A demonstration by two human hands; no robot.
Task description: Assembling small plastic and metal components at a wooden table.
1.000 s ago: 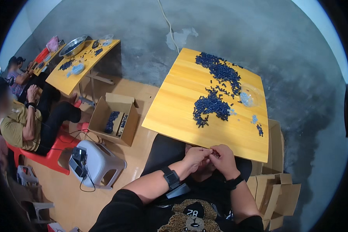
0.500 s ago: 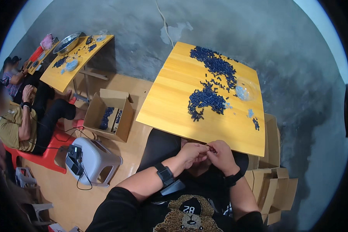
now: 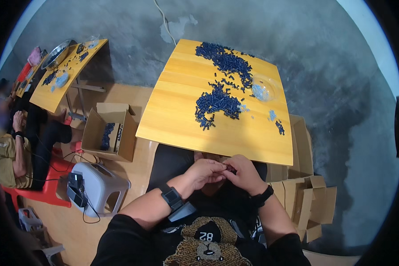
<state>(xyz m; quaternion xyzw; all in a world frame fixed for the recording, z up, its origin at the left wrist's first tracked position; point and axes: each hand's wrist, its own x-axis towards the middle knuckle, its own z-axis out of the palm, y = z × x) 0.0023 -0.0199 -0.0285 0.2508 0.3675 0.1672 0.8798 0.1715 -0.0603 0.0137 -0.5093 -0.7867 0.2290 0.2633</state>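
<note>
My left hand [image 3: 205, 173] and my right hand [image 3: 244, 174] meet above my lap, just below the near edge of the yellow table [image 3: 173, 106]. Their fingertips are pinched together around a small dark piece [image 3: 230, 169], mostly covered by the fingers; its kind cannot be made out. On the tabletop lie a far heap of short dark blue cylindrical pieces [image 3: 228, 62] and a nearer heap of the same pieces [image 3: 219, 104]. A clear round bowl [image 3: 270, 88] at the right holds small pale blue pieces. Closer to me are a little pale blue pile [image 3: 272, 115] and a few dark pieces [image 3: 279, 127].
Open cardboard boxes [image 3: 317, 199] stand right of my legs. Another carton [image 3: 126, 142] with dark pieces sits on the floor at left, near a grey stool [image 3: 93, 177] carrying black devices and cables. Farther left a person sits on a red stool [image 3: 55, 190] beside a second table [image 3: 53, 97].
The view has shifted, so the table and my hands appear farther left and slightly higher. My hands stay together at the fingertips, and the heaps look the same.
</note>
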